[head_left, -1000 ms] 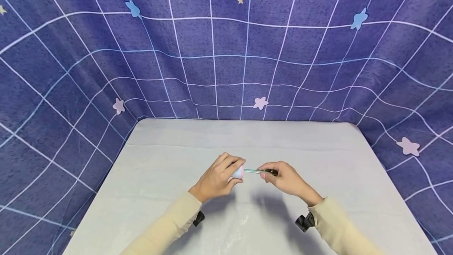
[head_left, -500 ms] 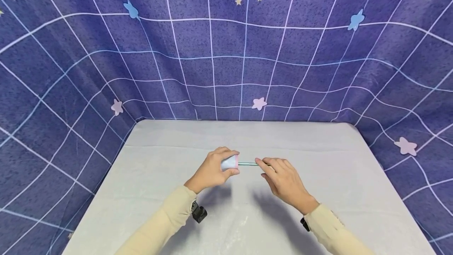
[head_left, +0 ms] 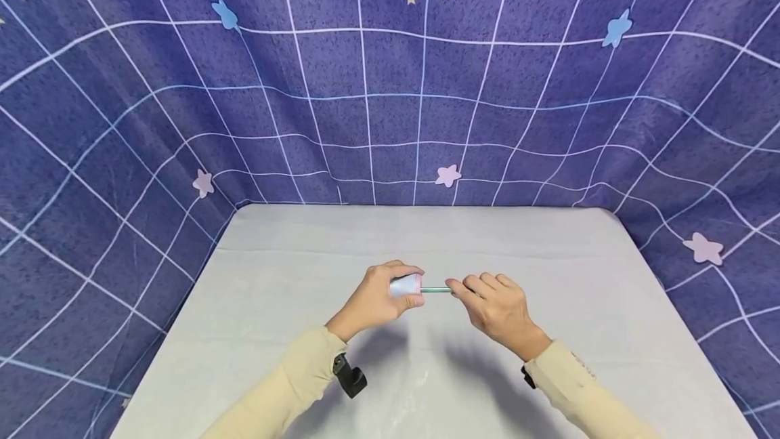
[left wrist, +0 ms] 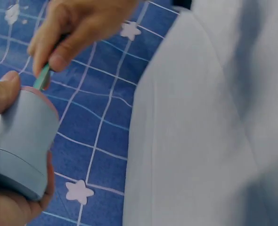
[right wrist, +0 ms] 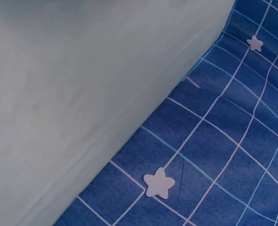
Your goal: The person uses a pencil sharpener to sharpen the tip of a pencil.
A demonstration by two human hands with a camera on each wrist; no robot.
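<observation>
My left hand (head_left: pixel 376 298) grips a small pale blue cylinder with a pink rim (head_left: pixel 405 285), lying sideways above the white table (head_left: pixel 305 330). In the left wrist view the same cylinder (left wrist: pixel 21 141) fills the lower left, held by my left hand (left wrist: pixel 7 155) with the thumb near its pink rim. A thin green pencil (head_left: pixel 436 289) pokes into the cylinder's pink end. My right hand (head_left: pixel 495 302) pinches the pencil's other end between thumb and fingers. The left wrist view shows the right hand (left wrist: pixel 77 28) pinching the green pencil (left wrist: pixel 43 77). The right wrist view shows no hand.
A purple backdrop (head_left: pixel 390 87) with white grid lines and stars surrounds the table on three sides. The right wrist view shows only the table's edge (right wrist: pixel 106 127) and the cloth (right wrist: pixel 224 141) beside it. Black wrist mounts (head_left: pixel 349 377) sit under both sleeves.
Both hands have shifted slightly back toward me with the cylinder and pencil. The right hand's fingers have curled more over the pencil, and the pencil's visible length is shorter.
</observation>
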